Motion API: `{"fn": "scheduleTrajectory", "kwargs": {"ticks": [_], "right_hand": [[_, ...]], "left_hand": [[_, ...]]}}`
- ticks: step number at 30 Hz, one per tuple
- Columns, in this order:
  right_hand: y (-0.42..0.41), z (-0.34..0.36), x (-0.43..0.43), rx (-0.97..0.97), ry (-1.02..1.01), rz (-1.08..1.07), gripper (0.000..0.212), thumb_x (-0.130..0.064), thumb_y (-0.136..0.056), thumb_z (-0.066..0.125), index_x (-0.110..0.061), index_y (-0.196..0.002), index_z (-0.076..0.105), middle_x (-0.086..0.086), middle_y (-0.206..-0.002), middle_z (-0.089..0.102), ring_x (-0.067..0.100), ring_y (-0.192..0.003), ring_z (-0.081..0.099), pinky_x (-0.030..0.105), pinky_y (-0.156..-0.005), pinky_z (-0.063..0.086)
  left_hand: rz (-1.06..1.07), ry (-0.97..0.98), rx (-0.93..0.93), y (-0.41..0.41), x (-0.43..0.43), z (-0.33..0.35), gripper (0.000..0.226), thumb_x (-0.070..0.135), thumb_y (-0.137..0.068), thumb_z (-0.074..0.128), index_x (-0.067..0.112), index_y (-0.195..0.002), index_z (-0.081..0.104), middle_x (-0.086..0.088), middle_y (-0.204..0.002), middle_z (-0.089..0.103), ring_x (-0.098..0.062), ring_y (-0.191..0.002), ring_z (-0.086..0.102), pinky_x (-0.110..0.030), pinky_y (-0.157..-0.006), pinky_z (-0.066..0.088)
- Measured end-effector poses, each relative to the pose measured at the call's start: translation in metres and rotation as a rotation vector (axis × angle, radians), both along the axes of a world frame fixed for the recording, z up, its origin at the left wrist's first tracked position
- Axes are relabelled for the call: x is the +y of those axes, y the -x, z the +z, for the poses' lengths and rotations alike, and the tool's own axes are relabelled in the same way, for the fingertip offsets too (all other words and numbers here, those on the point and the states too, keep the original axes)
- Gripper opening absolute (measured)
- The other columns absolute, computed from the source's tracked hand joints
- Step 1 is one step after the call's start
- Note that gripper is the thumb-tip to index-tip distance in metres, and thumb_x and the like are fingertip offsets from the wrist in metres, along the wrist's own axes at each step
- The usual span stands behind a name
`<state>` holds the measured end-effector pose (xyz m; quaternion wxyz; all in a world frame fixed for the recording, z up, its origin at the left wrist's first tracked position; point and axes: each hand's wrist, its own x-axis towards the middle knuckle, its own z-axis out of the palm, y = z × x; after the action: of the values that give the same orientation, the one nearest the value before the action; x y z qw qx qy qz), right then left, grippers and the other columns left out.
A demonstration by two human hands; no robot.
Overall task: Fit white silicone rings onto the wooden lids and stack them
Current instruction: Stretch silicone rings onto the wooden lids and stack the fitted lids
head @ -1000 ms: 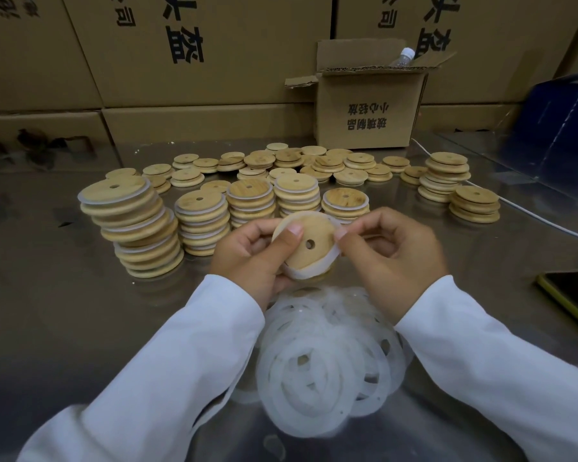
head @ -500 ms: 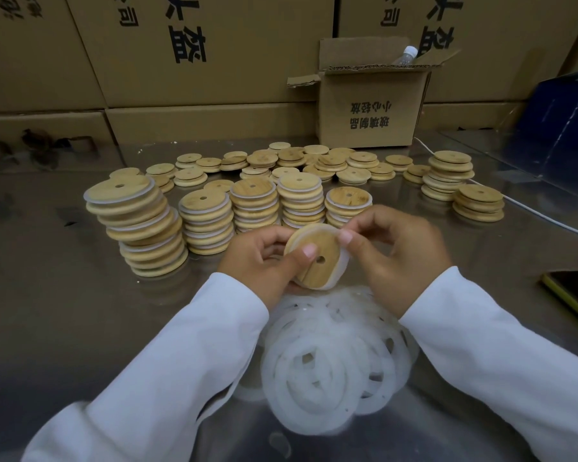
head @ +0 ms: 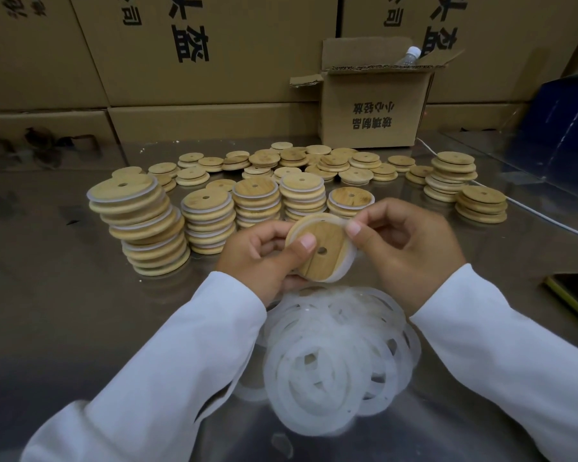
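ahead: lid stacks (head: pixel 257 203) block | near: ring pile (head: pixel 331 365) | left: open tabletop (head: pixel 47 311) (wide lane)

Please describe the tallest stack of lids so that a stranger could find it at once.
Look at the metal table in front of the cardboard boxes. In the near row of ringed lid stacks, take the leftmost stack. It alone stands tallest and leans, its lids skewed.

Dim warm indoor light, soft glare on the steel table (head: pixel 64 328), wide-angle bending at edges, slightly soft focus
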<state>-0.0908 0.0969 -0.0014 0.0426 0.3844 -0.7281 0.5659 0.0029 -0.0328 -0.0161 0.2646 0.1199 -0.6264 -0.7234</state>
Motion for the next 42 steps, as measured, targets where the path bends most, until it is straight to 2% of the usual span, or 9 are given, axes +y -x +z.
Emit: {"fn": "scheduleTrajectory", "kwargs": {"ticks": [6,10,15,20,24,27,33,38,42], "right_hand": [[-0.005,-0.005,0.000,0.063,-0.041,-0.039,0.006,-0.027,-0.079,0.062,-0.026,-0.073,0.062,-0.016,-0.072,0.063,-0.001,-0.073,0.059,0.014,-0.068,0.048],[-0.004,-0.006,-0.001,0.078,-0.039,-0.064,0.009,-0.024,-0.081,0.063,-0.026,-0.073,0.061,-0.017,-0.069,0.062,-0.002,-0.073,0.058,0.011,-0.065,0.046],[-0.007,-0.007,-0.001,0.114,-0.062,-0.096,0.008,-0.037,-0.078,0.055,-0.030,-0.073,0.058,-0.018,-0.071,0.061,-0.004,-0.076,0.057,0.007,-0.062,0.043],[-0.004,-0.006,0.000,0.112,-0.132,-0.116,0.016,-0.029,-0.083,0.057,-0.032,-0.068,0.053,-0.017,-0.067,0.058,-0.007,-0.073,0.055,0.003,-0.059,0.040],[0.002,-0.004,-0.002,-0.040,-0.095,-0.100,0.018,-0.018,-0.084,0.061,-0.024,-0.067,0.059,-0.004,-0.068,0.065,0.013,-0.069,0.063,0.021,-0.066,0.049],[0.004,-0.002,-0.003,-0.101,-0.063,-0.082,0.017,-0.016,-0.083,0.063,-0.020,-0.067,0.062,-0.002,-0.064,0.065,0.014,-0.063,0.064,0.032,-0.068,0.054],[0.003,0.003,0.001,-0.092,-0.021,-0.007,0.016,-0.018,-0.080,0.066,-0.025,-0.066,0.065,-0.005,-0.063,0.066,0.009,-0.060,0.063,0.023,-0.065,0.053],[-0.002,-0.002,-0.001,-0.093,-0.034,-0.038,0.010,-0.029,-0.075,0.064,-0.024,-0.066,0.064,-0.005,-0.068,0.067,0.020,-0.071,0.065,0.037,-0.074,0.054],[-0.002,-0.004,0.000,0.031,-0.086,-0.095,0.011,-0.030,-0.079,0.060,-0.025,-0.069,0.061,-0.012,-0.067,0.064,0.004,-0.069,0.062,0.020,-0.068,0.052]], "left_hand": [[0.065,-0.070,0.008,0.002,-0.001,0.001,0.003,0.006,-0.079,0.064,0.008,-0.078,0.065,-0.005,-0.068,0.071,-0.017,-0.064,0.069,-0.028,-0.053,0.056],[0.038,-0.007,-0.030,0.002,0.000,-0.002,0.010,0.004,-0.075,0.069,0.011,-0.079,0.064,-0.005,-0.072,0.072,-0.020,-0.069,0.069,-0.034,-0.061,0.059],[0.033,0.071,-0.063,0.002,0.001,-0.005,0.023,0.014,-0.056,0.078,0.015,-0.072,0.062,-0.007,-0.075,0.070,-0.025,-0.074,0.067,-0.041,-0.070,0.057],[0.016,0.105,-0.066,0.002,0.000,-0.005,0.009,0.009,-0.074,0.070,0.015,-0.075,0.064,-0.006,-0.075,0.070,-0.019,-0.068,0.068,-0.031,-0.060,0.058],[-0.002,0.119,-0.062,0.001,-0.003,-0.004,0.007,0.006,-0.077,0.066,0.012,-0.077,0.063,-0.004,-0.071,0.070,-0.015,-0.065,0.068,-0.026,-0.056,0.057],[-0.042,0.042,-0.040,0.001,-0.004,-0.001,0.004,0.005,-0.078,0.063,0.009,-0.077,0.062,-0.002,-0.068,0.070,-0.014,-0.064,0.068,-0.027,-0.056,0.057],[-0.027,0.017,-0.006,0.001,-0.005,-0.002,0.004,0.007,-0.077,0.063,0.010,-0.079,0.063,-0.002,-0.071,0.071,-0.015,-0.068,0.069,-0.029,-0.059,0.058],[0.028,0.011,0.008,0.002,-0.003,-0.002,0.006,0.007,-0.076,0.065,0.011,-0.079,0.063,-0.001,-0.068,0.072,-0.013,-0.064,0.069,-0.024,-0.054,0.056],[0.019,-0.005,0.017,0.003,-0.001,-0.003,0.011,0.010,-0.070,0.068,0.010,-0.080,0.063,-0.001,-0.069,0.072,-0.013,-0.065,0.069,-0.022,-0.053,0.054]]}}
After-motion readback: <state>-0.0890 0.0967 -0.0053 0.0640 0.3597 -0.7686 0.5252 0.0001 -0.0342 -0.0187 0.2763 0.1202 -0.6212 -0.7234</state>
